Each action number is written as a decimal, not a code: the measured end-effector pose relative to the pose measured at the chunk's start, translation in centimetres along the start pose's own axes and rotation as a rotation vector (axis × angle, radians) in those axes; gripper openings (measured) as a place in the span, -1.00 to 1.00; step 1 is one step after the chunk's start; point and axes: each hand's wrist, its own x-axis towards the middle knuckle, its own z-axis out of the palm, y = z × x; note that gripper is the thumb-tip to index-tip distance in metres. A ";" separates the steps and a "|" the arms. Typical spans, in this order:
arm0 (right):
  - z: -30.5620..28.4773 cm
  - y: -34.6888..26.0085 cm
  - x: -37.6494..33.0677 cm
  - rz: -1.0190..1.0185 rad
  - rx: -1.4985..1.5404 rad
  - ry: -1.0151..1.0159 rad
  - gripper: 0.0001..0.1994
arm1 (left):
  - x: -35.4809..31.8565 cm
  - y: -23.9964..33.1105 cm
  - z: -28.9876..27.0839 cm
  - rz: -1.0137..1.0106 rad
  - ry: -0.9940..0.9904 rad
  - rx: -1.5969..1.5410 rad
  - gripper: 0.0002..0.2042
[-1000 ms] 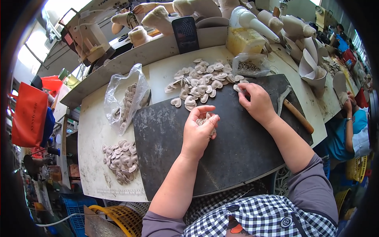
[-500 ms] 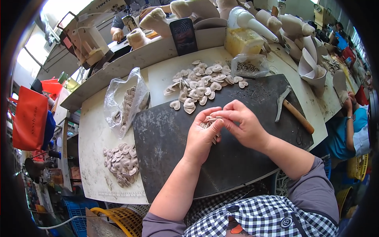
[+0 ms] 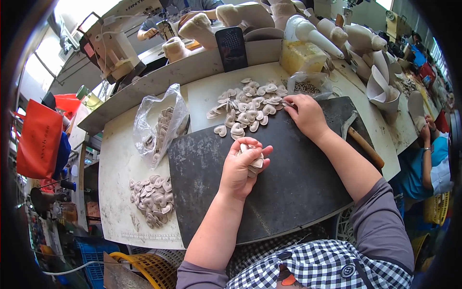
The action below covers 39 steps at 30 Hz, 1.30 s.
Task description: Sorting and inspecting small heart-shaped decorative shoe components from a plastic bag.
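Observation:
My left hand (image 3: 243, 166) is closed around several small, padded, beige heart-shaped patches (image 3: 256, 163), held above the black mat. Farther off and to the right, my right hand (image 3: 308, 114) has its thumb and fingers drawn together at the right edge of a loose heap of the same patches (image 3: 250, 103). What lies between those fingertips is too small and covered to make out. Just beyond this hand sits a clear plastic bag (image 3: 320, 86) with small metal bits in it.
A black mat (image 3: 211, 178) covers much of the table. A hammer (image 3: 364, 144) lies at its right. At left are a plastic bag of patches (image 3: 163, 127) and a second pile (image 3: 153, 200). A phone (image 3: 231, 48) leans on the back board; people work beyond.
My right hand has left my left hand and reached away to the right edge of the heap. My left hand keeps its patches, now turned more toward me. The view has shifted slightly.

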 end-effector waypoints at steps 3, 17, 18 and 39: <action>-1.7 -1.9 -2.0 0.150 0.322 0.024 -0.79 | 0.2 -0.6 -0.4 0.045 -0.053 0.106 -0.78; -2.0 -1.0 -1.2 -0.063 -0.042 0.097 -0.82 | 0.5 -1.1 0.2 0.128 -0.024 0.273 -0.77; -1.6 -0.2 -0.8 -0.071 -0.218 0.113 -0.82 | 0.6 -1.0 0.0 0.152 -0.068 0.188 -0.77; -1.9 -8.4 -2.5 0.422 1.334 -0.301 -0.84 | 0.1 -0.8 0.4 0.300 0.044 0.191 -0.78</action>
